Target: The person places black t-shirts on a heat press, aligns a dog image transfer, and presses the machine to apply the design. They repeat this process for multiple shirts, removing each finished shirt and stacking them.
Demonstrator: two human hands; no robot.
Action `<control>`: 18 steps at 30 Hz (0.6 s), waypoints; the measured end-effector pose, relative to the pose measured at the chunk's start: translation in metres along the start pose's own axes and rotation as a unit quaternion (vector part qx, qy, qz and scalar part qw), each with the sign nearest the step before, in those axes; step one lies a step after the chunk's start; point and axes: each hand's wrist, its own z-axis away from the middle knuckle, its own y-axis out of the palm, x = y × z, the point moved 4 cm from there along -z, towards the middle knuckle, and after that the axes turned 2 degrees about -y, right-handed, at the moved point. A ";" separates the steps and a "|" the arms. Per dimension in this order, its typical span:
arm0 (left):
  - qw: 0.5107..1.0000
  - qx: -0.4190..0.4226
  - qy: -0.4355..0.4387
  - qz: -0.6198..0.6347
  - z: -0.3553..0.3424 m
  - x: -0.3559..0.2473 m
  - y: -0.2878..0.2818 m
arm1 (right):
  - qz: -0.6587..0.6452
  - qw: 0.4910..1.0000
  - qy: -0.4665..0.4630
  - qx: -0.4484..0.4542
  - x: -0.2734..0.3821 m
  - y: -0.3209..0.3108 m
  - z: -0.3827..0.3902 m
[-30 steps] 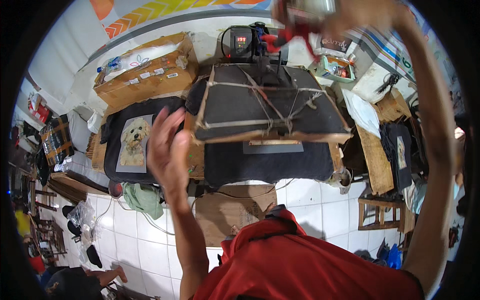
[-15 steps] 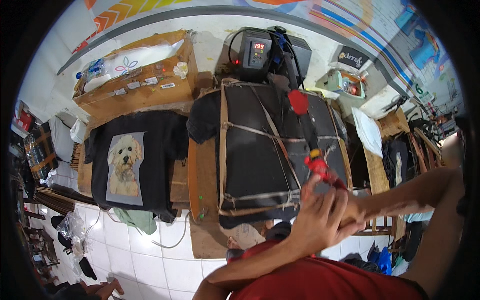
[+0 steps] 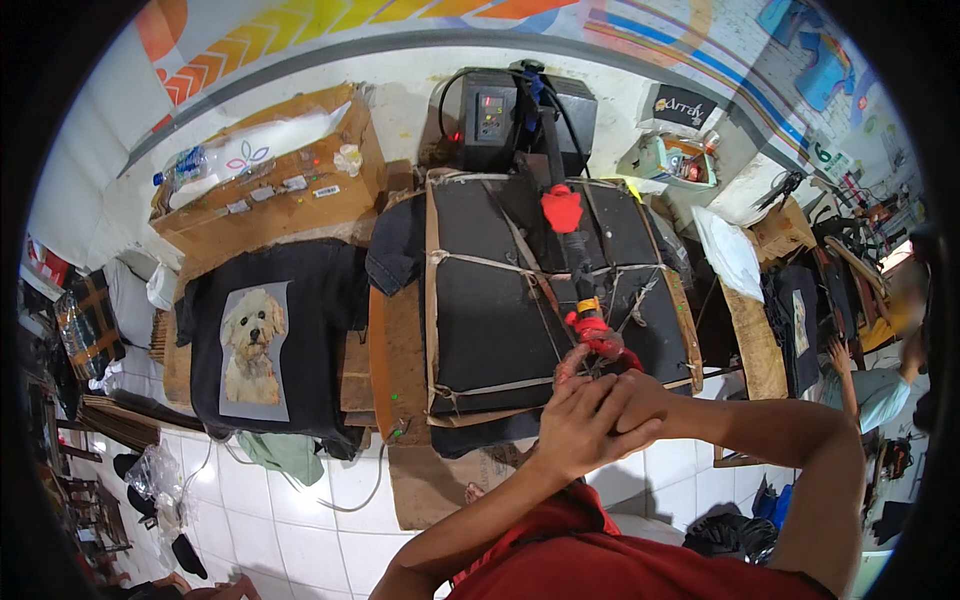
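Note:
My left hand (image 3: 577, 425) and my right hand (image 3: 640, 398) are closed together at the near end of a heat press lever (image 3: 573, 250). Red wrapping covers its handle (image 3: 598, 335), which is partly hidden by my fingers. Below the lever lies the press's black padded top (image 3: 480, 335), tied with pale straps and edged with cardboard. Dark cloth, apparently a shirt (image 3: 398, 245), sticks out at the left and front of the press. Left of it, a black T-shirt (image 3: 215, 330) with a white dog print (image 3: 252, 350) lies flat on a board.
Behind the press stands a control box (image 3: 488, 115) with a lit display and cables. A cardboard box (image 3: 270, 215) holding a bottle is at the back left. At right, another person's hand (image 3: 840, 355) is by a dark printed shirt (image 3: 795, 320). A hose (image 3: 350, 505) lies on the floor.
My hands and the lever's handle appear further left, and the view has shifted somewhat. The other person's hand and sleeve at right show more plainly. Both my hands stay at the handle.

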 end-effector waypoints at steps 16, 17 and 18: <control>0.998 -0.017 -0.033 0.060 0.014 0.007 0.003 | 0.058 0.995 -0.030 -0.076 -0.007 0.020 0.006; 0.997 -0.008 -0.032 0.064 0.016 0.008 0.002 | 0.048 0.998 -0.028 -0.041 -0.006 0.021 0.007; 0.997 0.005 -0.039 0.070 0.018 0.010 0.002 | 0.053 0.998 0.001 0.026 -0.007 0.025 0.006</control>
